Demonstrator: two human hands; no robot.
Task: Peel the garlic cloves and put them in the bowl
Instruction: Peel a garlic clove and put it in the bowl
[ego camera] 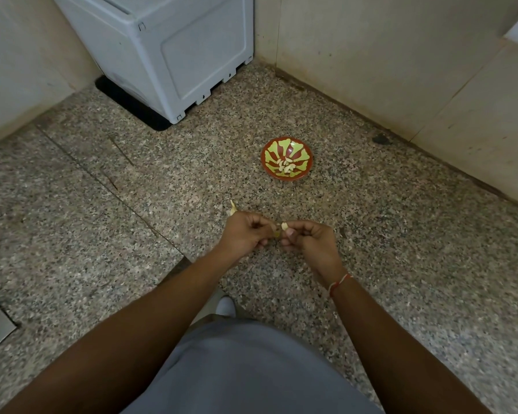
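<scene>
Pale garlic clove pinched in right-hand grip, left hand clenched on peel.

The round red-and-green patterned ceramic bowl sits on the speckled granite floor, ahead of the person's two hands and slightly to their right, with pale peeled garlic cloves in its middle. Behind it to the left, a grey plastic appliance stands on a black rubber mat against the cream wall, which meets the floor behind and right of the bowl
</scene>
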